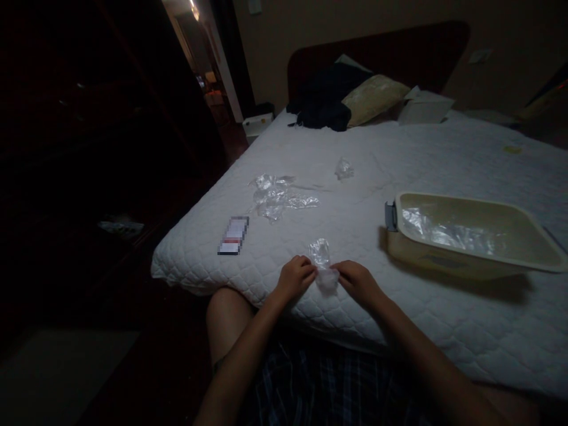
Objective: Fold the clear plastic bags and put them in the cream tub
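Note:
A small clear plastic bag (320, 253) is stretched between my two hands, just above the front edge of the bed. My left hand (296, 277) pinches its left side with curled fingers. On the other side, my right hand (357, 281) grips the bag's right edge between thumb and fingers. The lower part of the bag hangs loose and looks whitish. Farther up the bed lies a crumpled heap of clear plastic bags (277, 198), and one more crumpled bag (344, 168) rests to its right.
A cream plastic bin (452, 260) with a grey clip stands on the right, clear plastic inside it. A phone (234, 235), its screen blurred, lies left on the white quilted bed cover (195, 254). Pillows (377, 97) are piled at the headboard (399, 44). The room is dim.

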{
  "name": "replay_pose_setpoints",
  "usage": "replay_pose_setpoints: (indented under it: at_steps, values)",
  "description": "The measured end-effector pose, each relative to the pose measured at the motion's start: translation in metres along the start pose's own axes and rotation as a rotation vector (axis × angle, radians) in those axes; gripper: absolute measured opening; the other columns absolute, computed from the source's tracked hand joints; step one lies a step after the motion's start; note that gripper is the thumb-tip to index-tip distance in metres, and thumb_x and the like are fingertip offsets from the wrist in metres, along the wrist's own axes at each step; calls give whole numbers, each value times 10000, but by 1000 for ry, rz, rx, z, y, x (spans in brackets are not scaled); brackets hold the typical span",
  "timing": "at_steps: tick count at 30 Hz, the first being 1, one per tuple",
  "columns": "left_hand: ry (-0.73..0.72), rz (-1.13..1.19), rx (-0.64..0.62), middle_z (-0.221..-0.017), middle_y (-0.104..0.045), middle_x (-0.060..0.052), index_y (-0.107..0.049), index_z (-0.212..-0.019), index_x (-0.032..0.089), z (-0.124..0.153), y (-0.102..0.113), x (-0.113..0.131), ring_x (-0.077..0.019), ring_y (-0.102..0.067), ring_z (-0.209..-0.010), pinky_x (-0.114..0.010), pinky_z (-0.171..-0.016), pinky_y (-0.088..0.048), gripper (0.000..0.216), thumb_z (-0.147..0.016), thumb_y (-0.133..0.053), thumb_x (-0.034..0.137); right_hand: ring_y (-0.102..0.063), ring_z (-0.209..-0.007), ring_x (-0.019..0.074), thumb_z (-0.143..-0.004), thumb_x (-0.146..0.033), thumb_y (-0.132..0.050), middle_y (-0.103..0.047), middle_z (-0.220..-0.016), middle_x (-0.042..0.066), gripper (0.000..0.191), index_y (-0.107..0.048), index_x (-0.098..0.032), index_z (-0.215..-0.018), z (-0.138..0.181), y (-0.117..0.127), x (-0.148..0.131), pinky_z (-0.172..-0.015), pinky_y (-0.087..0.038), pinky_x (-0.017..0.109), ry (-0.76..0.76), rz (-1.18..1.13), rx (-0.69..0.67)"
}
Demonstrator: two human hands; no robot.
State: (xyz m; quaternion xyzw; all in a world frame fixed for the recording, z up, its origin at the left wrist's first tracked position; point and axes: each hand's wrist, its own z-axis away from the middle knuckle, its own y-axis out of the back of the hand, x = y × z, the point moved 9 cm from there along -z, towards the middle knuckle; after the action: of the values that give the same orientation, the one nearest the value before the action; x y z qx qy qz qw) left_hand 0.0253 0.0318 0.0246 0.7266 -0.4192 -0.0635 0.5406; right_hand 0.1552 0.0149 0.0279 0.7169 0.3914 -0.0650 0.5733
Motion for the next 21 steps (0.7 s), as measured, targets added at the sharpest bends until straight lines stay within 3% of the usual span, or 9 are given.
replay_pose_setpoints:
  at_steps: [7, 12, 21]
  values:
    - [219, 36, 2, -772, -564, -12, -628, -712, 197, -6, -2, -10, -123, -505, -762, -238, -673, -399, 209, -811, -471, 292, -607, -725, 168, -804, -329, -465, -656, -822, 43, 196, -570, -198, -907, -5, -1, 21, -663, -450, 297, -267, -167, 49]
    - [382, 17, 29, -686, -538, 1, -576, -615, 178, -9, -2, -18, -117, -496, -698, -236, -633, -369, 196, -770, -501, 273, -606, -653, 151, -792, -378, -473, -652, -736, 17, 195, -504, -202, -868, -5, 0, 24, -601, -441, 270, -339, -308, 71]
    - [495, 10, 32, -646, -548, 3, -555, -606, 179, -9, -5, -26, -125, -502, -638, -239, -566, -337, 182, -743, -509, 289, -588, -591, 155, -761, -429, -495, -637, -668, 1, 220, -527, -223, -832, -18, -1, 32, -518, -372, 240, -415, -98, 88]
